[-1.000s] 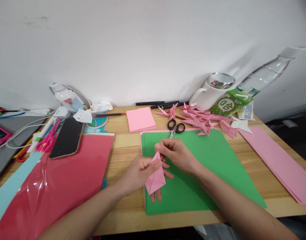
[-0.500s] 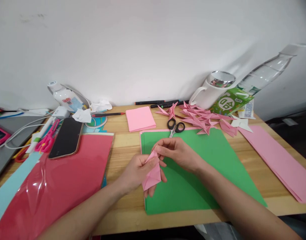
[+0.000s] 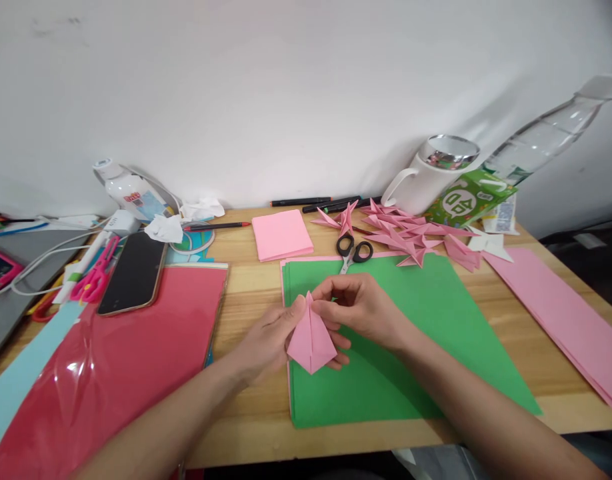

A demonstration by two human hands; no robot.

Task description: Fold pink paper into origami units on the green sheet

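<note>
pink folded paper (image 3: 311,341) sits just above the green sheet (image 3: 416,333), left hand (image 3: 266,341) curled closed behind it, right hand (image 3: 361,310) pinching its top point. an uneven pinch there could skew the crease or tear that tip.

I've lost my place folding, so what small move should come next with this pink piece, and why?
Probably lay the pink piece on the green sheet and press its centre crease flat. Left hand and right hand both pinch its top tip, holding it off the sheet, and a ridge runs down its middle.
</note>
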